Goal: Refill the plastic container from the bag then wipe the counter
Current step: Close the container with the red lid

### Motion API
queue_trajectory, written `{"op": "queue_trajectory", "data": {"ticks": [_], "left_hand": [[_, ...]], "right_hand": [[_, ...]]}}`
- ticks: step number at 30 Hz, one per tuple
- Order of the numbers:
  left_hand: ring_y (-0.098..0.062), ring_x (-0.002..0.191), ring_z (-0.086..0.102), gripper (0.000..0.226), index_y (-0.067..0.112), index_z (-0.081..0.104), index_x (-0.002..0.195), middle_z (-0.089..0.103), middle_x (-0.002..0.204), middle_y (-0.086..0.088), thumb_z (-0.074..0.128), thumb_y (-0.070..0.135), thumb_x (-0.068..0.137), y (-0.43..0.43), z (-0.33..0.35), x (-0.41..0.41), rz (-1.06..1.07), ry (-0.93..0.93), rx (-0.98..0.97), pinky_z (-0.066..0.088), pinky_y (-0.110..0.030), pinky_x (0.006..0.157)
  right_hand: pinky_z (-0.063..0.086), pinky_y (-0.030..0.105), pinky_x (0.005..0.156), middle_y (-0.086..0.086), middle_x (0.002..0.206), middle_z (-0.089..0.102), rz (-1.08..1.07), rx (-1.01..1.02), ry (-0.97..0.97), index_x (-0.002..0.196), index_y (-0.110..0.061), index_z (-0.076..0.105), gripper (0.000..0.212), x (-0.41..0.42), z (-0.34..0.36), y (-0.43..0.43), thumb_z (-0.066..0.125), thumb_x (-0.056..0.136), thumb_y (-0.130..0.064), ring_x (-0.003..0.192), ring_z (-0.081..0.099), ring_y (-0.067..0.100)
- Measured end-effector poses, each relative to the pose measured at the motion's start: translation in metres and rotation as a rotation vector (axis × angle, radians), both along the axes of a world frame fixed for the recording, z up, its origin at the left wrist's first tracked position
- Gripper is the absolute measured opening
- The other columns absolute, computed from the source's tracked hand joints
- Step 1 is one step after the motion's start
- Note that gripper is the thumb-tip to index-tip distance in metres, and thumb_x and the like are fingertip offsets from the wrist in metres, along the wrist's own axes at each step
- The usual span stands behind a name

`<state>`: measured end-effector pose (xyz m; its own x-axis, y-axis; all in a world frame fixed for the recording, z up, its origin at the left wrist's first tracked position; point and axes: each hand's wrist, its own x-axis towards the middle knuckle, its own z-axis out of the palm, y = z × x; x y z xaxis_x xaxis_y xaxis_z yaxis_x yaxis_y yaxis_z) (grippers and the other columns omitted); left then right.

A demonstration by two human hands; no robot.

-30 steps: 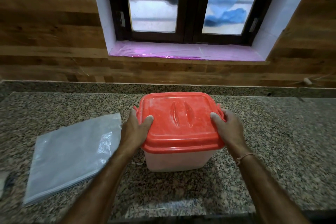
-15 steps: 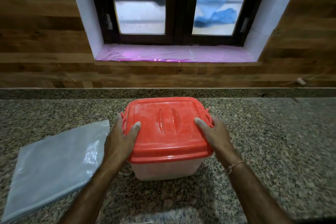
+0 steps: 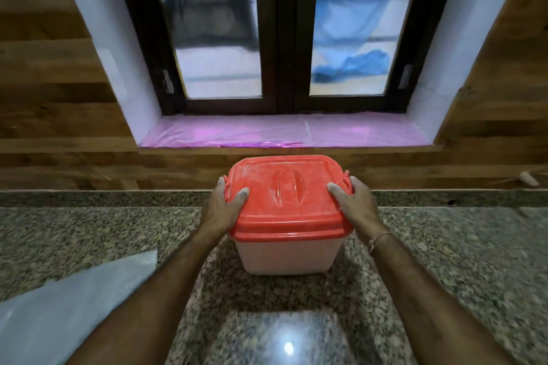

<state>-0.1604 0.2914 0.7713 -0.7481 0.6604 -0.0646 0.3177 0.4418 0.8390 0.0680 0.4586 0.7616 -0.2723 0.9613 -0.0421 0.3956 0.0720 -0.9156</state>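
Observation:
A pale plastic container (image 3: 286,256) with a dusty orange-red lid (image 3: 284,195) stands on the granite counter (image 3: 444,261), close to the back ledge. My left hand (image 3: 222,209) grips the lid's left edge, thumb on top and fingers curled round the side clip. On the opposite edge my right hand (image 3: 357,206) grips the same way. The lid sits closed on the container. A flat, clear plastic bag (image 3: 68,308) lies on the counter at the lower left, partly cut off by the frame.
Behind the counter runs a raised granite ledge (image 3: 103,198), then a wood-panelled wall with a dark-framed window (image 3: 284,38) and a pink-lined sill (image 3: 281,132). A small white object (image 3: 527,178) sits at the far right on the wall.
The container, held in both hands, has moved away from me towards the back ledge. The bag has dropped to the lower left of the view.

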Motion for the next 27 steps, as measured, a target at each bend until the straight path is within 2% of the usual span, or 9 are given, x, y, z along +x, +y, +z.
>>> {"op": "queue_trajectory", "data": {"ticks": [2, 5, 8, 11, 15, 19, 22, 24, 27], "left_hand": [[-0.034, 0.133, 0.054, 0.087, 0.021, 0.022, 0.162, 0.041, 0.159, -0.012, 0.062, 0.058, 0.093, 0.022, -0.001, -0.005, -0.010, -0.018, -0.007, 0.051, -0.053, 0.105], [-0.032, 0.138, 0.050, 0.084, 0.019, 0.029, 0.160, 0.044, 0.158, -0.010, 0.064, 0.055, 0.093, 0.053, -0.007, -0.013, -0.009, 0.015, -0.026, 0.043, -0.048, 0.113], [-0.031, 0.140, 0.048, 0.080, 0.018, 0.031, 0.160, 0.044, 0.159, -0.009, 0.063, 0.052, 0.095, 0.070, -0.013, -0.018, -0.005, 0.043, -0.038, 0.040, -0.043, 0.115], [-0.029, 0.139, 0.048, 0.079, 0.017, 0.027, 0.161, 0.040, 0.161, -0.009, 0.061, 0.048, 0.098, 0.074, -0.019, -0.021, 0.003, 0.011, -0.017, 0.043, -0.037, 0.105], [-0.031, 0.135, 0.052, 0.079, 0.022, 0.022, 0.162, 0.041, 0.160, -0.009, 0.058, 0.051, 0.098, 0.074, -0.020, -0.018, 0.017, -0.005, -0.006, 0.048, -0.044, 0.103], [-0.034, 0.135, 0.052, 0.080, 0.026, 0.023, 0.162, 0.045, 0.157, -0.010, 0.053, 0.061, 0.097, 0.068, -0.017, -0.012, 0.032, 0.058, -0.053, 0.045, -0.047, 0.107], [-0.035, 0.132, 0.055, 0.082, 0.026, 0.021, 0.162, 0.047, 0.155, -0.013, 0.041, 0.071, 0.096, 0.046, -0.022, -0.002, 0.013, 0.038, -0.028, 0.048, -0.052, 0.107], [-0.033, 0.136, 0.052, 0.080, 0.024, 0.024, 0.161, 0.048, 0.155, -0.011, 0.034, 0.071, 0.097, 0.015, -0.034, 0.006, 0.017, 0.037, -0.018, 0.045, -0.049, 0.108], [-0.032, 0.138, 0.050, 0.074, 0.027, 0.027, 0.159, 0.045, 0.157, -0.008, 0.042, 0.066, 0.098, -0.052, -0.072, 0.000, 0.045, 0.082, -0.106, 0.043, -0.047, 0.108]], "right_hand": [[0.063, 0.047, 0.085, -0.001, 0.111, 0.073, -0.007, -0.010, -0.011, 0.122, -0.026, 0.066, 0.055, -0.006, 0.001, 0.021, 0.067, 0.080, -0.061, 0.095, 0.072, 0.021], [0.059, 0.044, 0.090, 0.000, 0.111, 0.073, -0.038, -0.010, -0.041, 0.120, -0.024, 0.067, 0.047, -0.010, -0.002, 0.043, 0.066, 0.085, -0.056, 0.097, 0.069, 0.024], [0.057, 0.045, 0.093, 0.000, 0.114, 0.072, -0.045, -0.024, -0.025, 0.120, -0.025, 0.066, 0.049, -0.013, -0.012, 0.054, 0.064, 0.082, -0.057, 0.100, 0.068, 0.025], [0.058, 0.048, 0.091, -0.003, 0.113, 0.071, -0.045, -0.030, 0.011, 0.119, -0.029, 0.064, 0.053, -0.017, -0.020, 0.058, 0.059, 0.078, -0.062, 0.099, 0.068, 0.023], [0.061, 0.049, 0.086, -0.005, 0.107, 0.071, -0.064, -0.028, 0.071, 0.114, -0.032, 0.065, 0.041, -0.020, -0.028, 0.060, 0.061, 0.083, -0.058, 0.095, 0.070, 0.021], [0.057, 0.039, 0.079, -0.011, 0.097, 0.066, -0.087, -0.036, 0.115, 0.108, -0.030, 0.063, 0.023, -0.019, -0.025, 0.055, 0.065, 0.091, -0.047, 0.093, 0.067, 0.018], [0.055, 0.030, 0.067, -0.006, 0.101, 0.067, -0.107, -0.065, 0.171, 0.124, -0.025, 0.062, 0.041, -0.013, -0.022, 0.040, 0.059, 0.095, -0.053, 0.088, 0.067, 0.013], [0.055, 0.028, 0.062, -0.002, 0.106, 0.069, -0.159, -0.098, 0.227, 0.124, -0.022, 0.060, 0.045, -0.008, -0.028, 0.015, 0.048, 0.100, -0.057, 0.086, 0.068, 0.013], [0.043, 0.027, 0.062, 0.008, 0.111, 0.069, -0.295, -0.089, 0.285, 0.124, -0.013, 0.062, 0.049, -0.004, -0.056, -0.044, 0.032, 0.108, -0.048, 0.089, 0.063, 0.019]]}}
